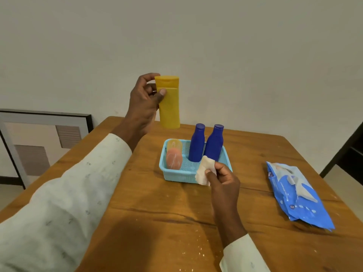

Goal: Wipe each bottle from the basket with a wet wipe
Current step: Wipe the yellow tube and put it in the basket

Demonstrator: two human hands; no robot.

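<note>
The left hand (144,103) gripped the yellow bottle (170,104) up in the air, cap on top, above and beyond the basket (176,176). The right hand (222,179) pinched a wet wipe (205,172) low, just before the basket, well apart from the bottle. Wiping looked about to start; wipe and bottle needed bringing together. Two blue bottles (205,144) waited in the basket.

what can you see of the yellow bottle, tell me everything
The yellow bottle is opaque, plastic-looking, flat-sided, with a matching flip cap on top, closed. It is upright, lifted clear above the wooden table, behind and left of the basket. Only the left hand touches it, thumb on its front below the cap.
</note>
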